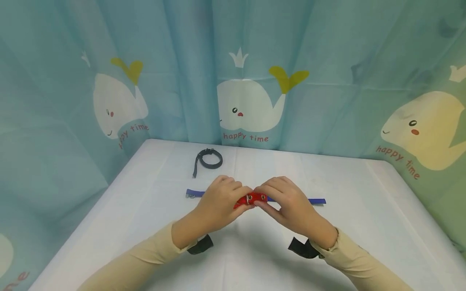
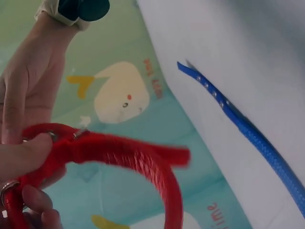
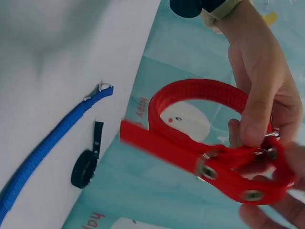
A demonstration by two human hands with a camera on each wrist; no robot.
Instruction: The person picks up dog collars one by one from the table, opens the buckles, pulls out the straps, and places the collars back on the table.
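A red dog collar [image 1: 259, 197] with metal eyelets and a buckle is held up between both hands above the white table. My left hand [image 1: 223, 199] grips its buckle side; in the right wrist view that thumb presses on the red collar [image 3: 200, 87] close to the metal ring. The right hand [image 1: 289, 205] pinches the eyeleted stretch between thumb and fingers. Bent into a loop, the collar has its strap passing through the buckle, and the free end [image 3: 136, 136] sticks out. Behind the hands a blue collar [image 1: 316, 201] lies stretched straight on the table, its middle hidden by them.
A black collar [image 1: 214, 165], coiled into a loop with its tail out, lies farther back on the white table [image 1: 174, 161]. Dark straps [image 1: 303, 247] hang at both wrists. A blue-green curtain [image 1: 189, 60] with whale prints stands around the table's back and sides.
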